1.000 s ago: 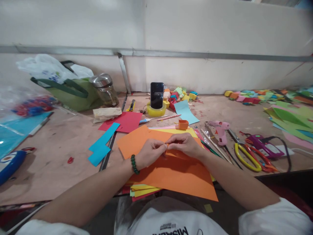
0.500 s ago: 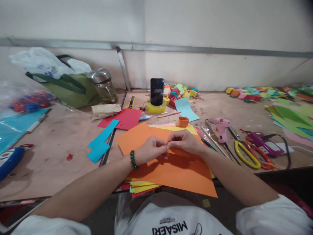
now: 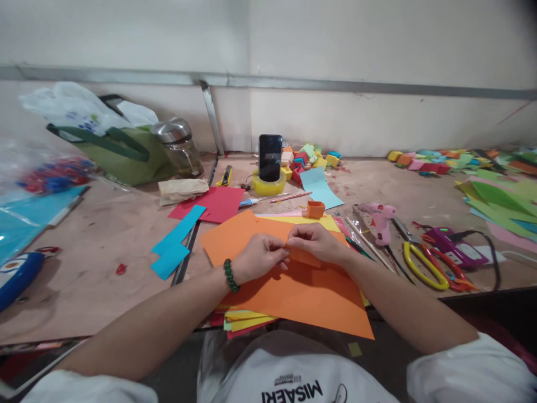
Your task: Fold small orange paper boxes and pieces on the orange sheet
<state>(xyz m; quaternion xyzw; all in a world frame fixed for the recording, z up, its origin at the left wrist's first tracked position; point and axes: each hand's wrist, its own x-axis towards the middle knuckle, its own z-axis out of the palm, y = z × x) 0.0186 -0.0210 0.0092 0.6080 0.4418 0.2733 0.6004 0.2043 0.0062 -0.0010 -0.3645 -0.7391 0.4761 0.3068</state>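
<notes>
Both hands meet above the orange sheet (image 3: 302, 308), fingertips to fingertips, near the middle of the bench's front edge. The left hand (image 3: 260, 258) pinches, thumb against forefinger; the right hand (image 3: 315, 243) pinches too, coming in from the right. Between them, what looks like a small orange piece (image 3: 287, 245), mostly covered by the fingers; which way its long axis runs, I can't tell. Neither hand is nearer: the piece sits right where the tips meet.

Below, the sheet's long near edge slants side to side, its right-hand corner jutting past the front edge of the bench (image 3: 96, 235). And the little orange box (image 3: 315, 210)? Straight beyond the right hand, toward the bench's back edge, near but apart, longer side to side; the right hand is the closer one.
</notes>
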